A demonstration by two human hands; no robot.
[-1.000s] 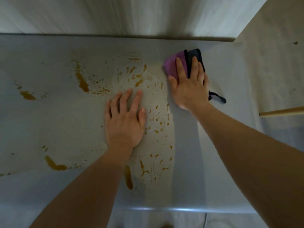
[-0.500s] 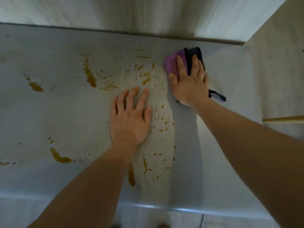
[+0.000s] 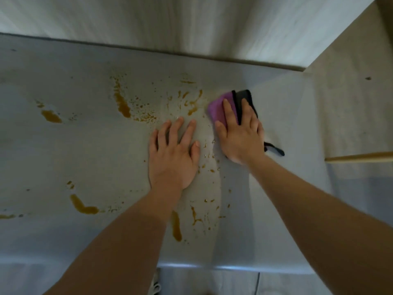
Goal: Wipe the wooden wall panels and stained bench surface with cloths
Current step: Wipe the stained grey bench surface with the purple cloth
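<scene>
The pale, smooth bench surface (image 3: 63, 158) ran left to right, streaked and spattered with amber-brown stains (image 3: 121, 101), some long drips, some fine specks. The right hand (image 3: 240, 135) lay flat on a folded purple and black cloth (image 3: 221, 109), fingers straight and slightly spread, pressing it onto the bench at the far right of the stained patch. A black loop trailed from the cloth's near right edge. The left hand (image 3: 172, 154) rested palm-down on the bench just left of it, fingers spread. Pale grained wooden wall panels (image 3: 191, 24) rose behind the far edge.
</scene>
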